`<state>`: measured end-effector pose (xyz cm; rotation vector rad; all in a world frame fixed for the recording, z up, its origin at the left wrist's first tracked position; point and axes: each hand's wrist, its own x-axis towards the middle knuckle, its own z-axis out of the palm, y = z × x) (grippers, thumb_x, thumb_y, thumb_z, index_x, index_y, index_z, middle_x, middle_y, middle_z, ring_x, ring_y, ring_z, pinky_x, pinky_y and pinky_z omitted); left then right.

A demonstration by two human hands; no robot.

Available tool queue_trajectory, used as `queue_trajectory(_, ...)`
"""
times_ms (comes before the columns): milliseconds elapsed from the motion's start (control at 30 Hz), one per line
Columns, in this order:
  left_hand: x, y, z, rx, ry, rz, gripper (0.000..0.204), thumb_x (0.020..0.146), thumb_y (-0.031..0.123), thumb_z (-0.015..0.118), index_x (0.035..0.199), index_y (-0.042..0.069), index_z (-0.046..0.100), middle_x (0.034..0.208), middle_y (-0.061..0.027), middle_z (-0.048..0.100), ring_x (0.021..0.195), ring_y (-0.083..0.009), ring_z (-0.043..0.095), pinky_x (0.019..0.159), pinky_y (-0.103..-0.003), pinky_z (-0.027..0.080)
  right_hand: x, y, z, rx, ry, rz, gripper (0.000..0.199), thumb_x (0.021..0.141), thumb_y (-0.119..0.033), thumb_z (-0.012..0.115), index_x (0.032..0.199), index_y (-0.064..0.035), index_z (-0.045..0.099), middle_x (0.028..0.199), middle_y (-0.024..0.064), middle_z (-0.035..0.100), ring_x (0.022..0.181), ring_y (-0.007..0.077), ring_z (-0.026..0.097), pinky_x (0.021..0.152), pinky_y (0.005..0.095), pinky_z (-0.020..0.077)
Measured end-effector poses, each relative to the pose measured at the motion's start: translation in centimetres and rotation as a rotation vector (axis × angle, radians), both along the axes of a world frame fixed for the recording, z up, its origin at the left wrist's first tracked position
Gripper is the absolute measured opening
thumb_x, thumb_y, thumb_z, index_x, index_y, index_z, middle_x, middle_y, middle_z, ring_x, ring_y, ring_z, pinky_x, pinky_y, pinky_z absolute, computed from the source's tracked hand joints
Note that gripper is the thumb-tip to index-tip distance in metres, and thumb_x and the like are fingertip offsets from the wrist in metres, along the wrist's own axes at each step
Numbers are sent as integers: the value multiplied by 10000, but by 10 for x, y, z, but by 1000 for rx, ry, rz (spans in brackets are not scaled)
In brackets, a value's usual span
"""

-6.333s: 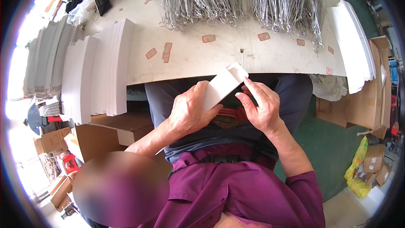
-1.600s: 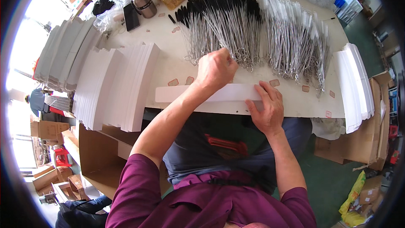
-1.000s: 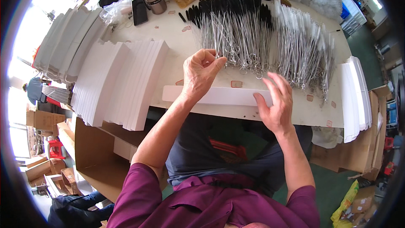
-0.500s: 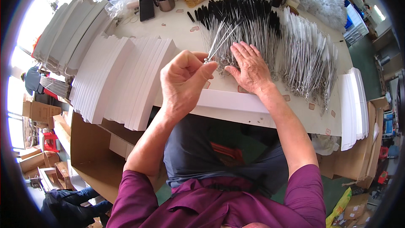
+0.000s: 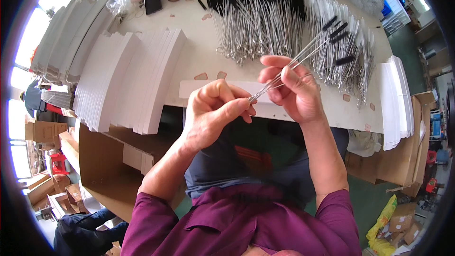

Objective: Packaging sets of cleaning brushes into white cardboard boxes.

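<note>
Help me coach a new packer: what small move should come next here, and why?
Probably lower the brushes onto the white card strip. Both the left hand and right hand pinch them just above it, and it lies bare on the table.

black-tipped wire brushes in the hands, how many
3 black tips show: thin wire brushes bunched together, left hand pinching the looped ends, right hand gripping mid-length, tips fanned above the table pile. More may be hidden in the bunch.

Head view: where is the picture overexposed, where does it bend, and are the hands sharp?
Head view: the windows at the left rim are blown out white; the table edge curves from fisheye distortion, with black corners; left hand, right hand and the thin wire brushes they hold look fairly sharp.
</note>
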<state>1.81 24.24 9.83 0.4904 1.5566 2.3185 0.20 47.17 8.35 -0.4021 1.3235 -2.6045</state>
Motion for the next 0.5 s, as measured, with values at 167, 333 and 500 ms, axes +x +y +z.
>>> queue_trajectory(167,9,5,-23,137,-212,-67,193,959,91,747,897,26,576,1021,-236,713,842,-268,740,756,-403,626,23,17,-8,-68,-108,-115,277,1059,-273,630,1160,-22,688,954,112,734,700,127,668,589,261,545)
queue_trajectory(333,11,16,-36,282,-275,-40,77,1004,74,676,1015,7,639,1040,-201,710,869,-252,720,803,-423,612,42,25,-19,-87,-156,-174,271,1059,-249,628,1202,-21,659,1015,129,721,780,171,695,690,327,582)
queue_trajectory(500,11,19,-49,327,-338,-147,127,1045,126,617,1056,8,662,1000,-179,706,881,-270,709,797,-429,600,55,30,-23,-57,-188,-264,305,1063,-265,619,1228,-9,640,1012,126,714,786,167,699,686,329,596)
